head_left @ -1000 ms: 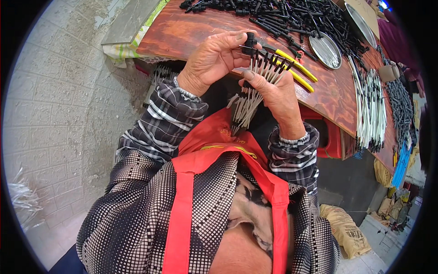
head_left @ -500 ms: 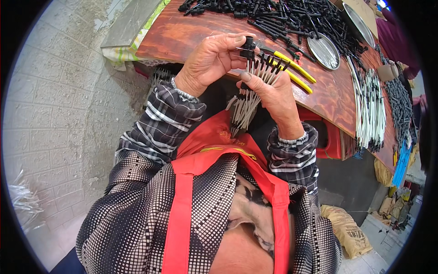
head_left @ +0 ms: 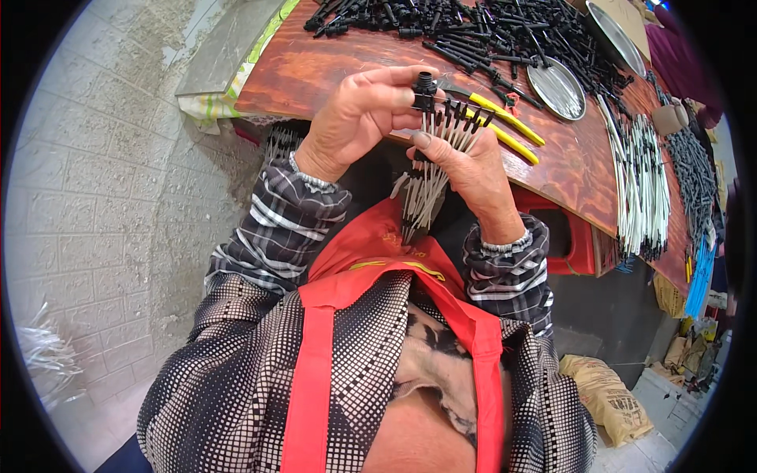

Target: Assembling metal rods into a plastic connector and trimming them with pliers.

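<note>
My left hand (head_left: 367, 114) pinches a black threaded plastic fitting (head_left: 425, 88) between thumb and fingers. The fitting sits at the upper end of one of the white tubes. My right hand (head_left: 471, 169) is wrapped round a bundle of thin white tubes with black tips (head_left: 426, 193), its thumb lying across them. The bundle hangs over the red apron (head_left: 355, 236), its tips fanned out upward. Just beyond the hands, yellow-handled pliers (head_left: 505, 118) lie on the table, partly hidden behind the bundle and the right hand.
The reddish wooden table (head_left: 315, 67) carries a heap of black plastic fittings (head_left: 489, 35) at the back. A round metal dish (head_left: 557, 88) stands beside it. White tubes (head_left: 643, 185) and grey parts (head_left: 692, 173) lie to the right. Below are a red stool (head_left: 564, 236) and a woven sack (head_left: 603, 398).
My left hand has moved slightly down and left with the black fitting, which now stands more upright over a tube. My right hand keeps its hold on the bundle.
</note>
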Available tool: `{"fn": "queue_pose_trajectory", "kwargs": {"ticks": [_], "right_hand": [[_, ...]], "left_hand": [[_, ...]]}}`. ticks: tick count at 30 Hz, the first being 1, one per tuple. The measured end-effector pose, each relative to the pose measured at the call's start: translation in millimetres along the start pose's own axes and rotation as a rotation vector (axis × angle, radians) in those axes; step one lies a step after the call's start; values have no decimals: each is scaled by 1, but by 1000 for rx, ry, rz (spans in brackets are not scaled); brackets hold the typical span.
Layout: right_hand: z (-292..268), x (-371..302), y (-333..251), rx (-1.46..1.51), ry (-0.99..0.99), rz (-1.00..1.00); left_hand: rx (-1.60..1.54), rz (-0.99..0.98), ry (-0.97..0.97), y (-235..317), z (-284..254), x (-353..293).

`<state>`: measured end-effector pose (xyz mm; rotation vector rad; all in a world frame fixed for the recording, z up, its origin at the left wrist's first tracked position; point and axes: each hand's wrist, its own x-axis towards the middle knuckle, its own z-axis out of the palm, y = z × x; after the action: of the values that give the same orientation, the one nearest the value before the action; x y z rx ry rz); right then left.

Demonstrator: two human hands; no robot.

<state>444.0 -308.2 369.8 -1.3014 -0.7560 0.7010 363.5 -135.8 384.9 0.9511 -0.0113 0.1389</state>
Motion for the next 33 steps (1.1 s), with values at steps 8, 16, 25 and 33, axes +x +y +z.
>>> {"fn": "queue_pose_trajectory", "kwargs": {"ticks": [8, 16, 25, 33], "right_hand": [[-1, -1, 1, 55, -9, -5], [-2, -2, 5, -1, -15, -14], [2, -5, 2, 110, 35, -16], [-3, -6, 13, 45, 38, -46]], "left_hand": [[142, 92, 149, -8, 22, -7], [220, 142, 175, -11, 22, -8], [266, 242, 251, -16, 33, -8], [305, 299, 294, -22, 42, -8]]}}
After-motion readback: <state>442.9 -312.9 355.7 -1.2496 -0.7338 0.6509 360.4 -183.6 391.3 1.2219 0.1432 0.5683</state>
